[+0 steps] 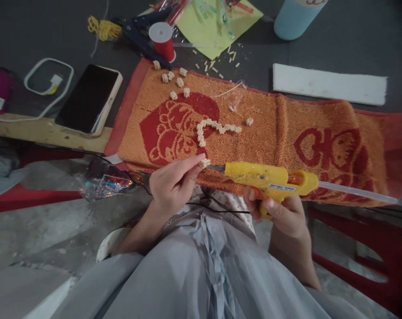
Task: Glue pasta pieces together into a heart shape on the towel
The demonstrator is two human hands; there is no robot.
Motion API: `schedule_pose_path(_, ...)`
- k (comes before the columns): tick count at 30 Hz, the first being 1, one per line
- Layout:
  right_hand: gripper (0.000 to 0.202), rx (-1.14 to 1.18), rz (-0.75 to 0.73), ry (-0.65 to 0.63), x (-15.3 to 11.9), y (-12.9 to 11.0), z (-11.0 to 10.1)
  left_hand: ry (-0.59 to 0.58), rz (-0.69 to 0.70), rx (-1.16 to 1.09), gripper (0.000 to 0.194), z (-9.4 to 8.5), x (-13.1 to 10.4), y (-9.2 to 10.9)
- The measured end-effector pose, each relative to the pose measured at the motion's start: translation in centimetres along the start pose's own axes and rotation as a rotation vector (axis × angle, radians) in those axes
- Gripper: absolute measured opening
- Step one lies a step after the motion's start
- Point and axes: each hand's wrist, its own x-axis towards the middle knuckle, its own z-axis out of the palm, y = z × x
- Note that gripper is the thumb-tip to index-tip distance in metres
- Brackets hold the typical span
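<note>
Between thumb and forefinger, my left hand (pixel 176 184) pinches a small cream-coloured piece (pixel 204 163). My right hand (pixel 282 212) is wrapped round the handle of a yellow glue gun (pixel 255 173), whose tip points left and meets or nearly meets that piece. A clear glue stick (pixel 357 191) sticks out of the gun's back. Beyond my hands, a curved chain of cream pieces (pixel 217 126) lies on an orange and red towel (pixel 254 108), with a single piece (pixel 249 121) to its right. Several loose cream clusters (pixel 180 82) rest on the towel's upper left.
Left of the towel lie a phone (pixel 87 99) and a white cable (pixel 48 60). Behind it are a red thread spool (pixel 163 42), dark-handled pliers (pixel 141 40), yellow-green paper (pixel 204 29), a white strip (pixel 329 84) and a blue container (pixel 297 17). A black cord crosses my lap.
</note>
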Motion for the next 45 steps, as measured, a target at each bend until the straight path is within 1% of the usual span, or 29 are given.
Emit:
schedule_pose_path(6,0.029,0.001,0.042,0.059,-0.1,-0.1,0.3,-0.006,0.0,0.024,0.016,0.0,0.0,0.1)
schedule_pose_path(11,0.025,-0.001,-0.005,-0.008,-0.1,0.2,-0.2,-0.007,-0.002,-0.008,0.02,0.0,0.1,0.2)
schedule_pose_path(15,0.029,0.008,0.015,0.019,-0.3,0.6,-0.4,0.003,0.011,-0.022,0.02,0.0,0.0,0.1)
schedule_pose_path(20,0.028,0.017,0.016,0.042,-0.2,0.3,0.0,-0.005,0.015,0.016,0.021,-0.1,0.0,0.0)
schedule_pose_path(26,0.029,0.02,0.007,-0.019,0.1,0.2,-0.1,-0.003,0.053,0.073,0.016,-0.1,0.1,0.0)
schedule_pose_path(32,0.027,0.024,-0.001,-0.014,0.3,0.1,-0.3,0.01,0.037,0.037,0.017,-0.2,0.1,0.0)
schedule_pose_path(36,0.029,0.033,0.02,-0.01,0.0,0.1,-0.2,0.009,-0.025,0.013,0.016,-0.1,0.1,0.2)
schedule_pose_path(39,0.028,0.006,-0.023,-0.001,0.0,-0.1,-0.4,0.011,-0.114,0.003,0.017,0.1,0.0,0.1)
schedule_pose_path(41,0.026,-0.075,-0.062,0.022,0.2,-0.4,-0.8,0.0,-0.173,-0.009,0.019,0.1,-0.1,-0.1)
schedule_pose_path(43,0.023,-0.2,-0.095,0.085,0.5,-0.9,-1.7,-0.001,-0.218,-0.03,0.02,0.2,-0.2,-0.3)
schedule_pose_path(45,0.023,-0.333,-0.132,0.184,0.9,-1.6,-3.0,0.015,-0.241,-0.057,0.019,0.2,-0.2,-0.6)
